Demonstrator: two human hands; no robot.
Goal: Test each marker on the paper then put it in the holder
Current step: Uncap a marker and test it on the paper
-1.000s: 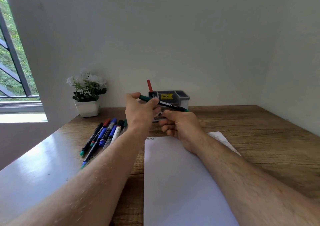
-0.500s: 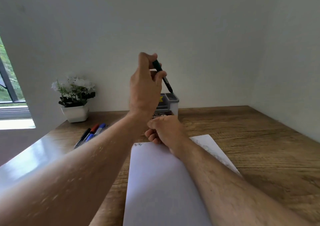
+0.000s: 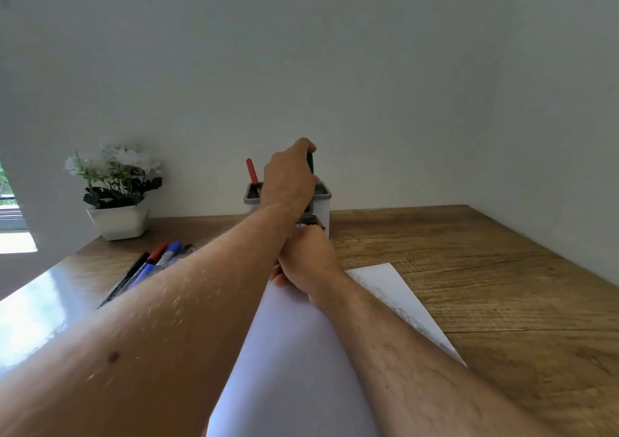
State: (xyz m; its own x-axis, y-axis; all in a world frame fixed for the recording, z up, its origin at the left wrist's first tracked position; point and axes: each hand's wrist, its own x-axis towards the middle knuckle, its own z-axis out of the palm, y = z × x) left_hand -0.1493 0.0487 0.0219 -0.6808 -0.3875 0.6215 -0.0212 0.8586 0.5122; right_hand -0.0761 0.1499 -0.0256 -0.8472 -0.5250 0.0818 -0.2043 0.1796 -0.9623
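Observation:
My left hand reaches over the grey-rimmed white holder at the back of the desk and grips a green marker, held upright above the holder's right side. A red marker stands in the holder's left compartment. My right hand rests in a loose fist on the far end of the white paper, just in front of the holder; whether it holds anything is hidden. Several markers, black, red and blue, lie in a row left of my left forearm.
A white pot with white flowers stands at the back left by the wall. Wooden desk surface extends right of the paper. Walls close the desk at the back and right.
My left hand has carried the green marker from high above the desk down to the holder and turned it upright. The right hand has stayed on the paper.

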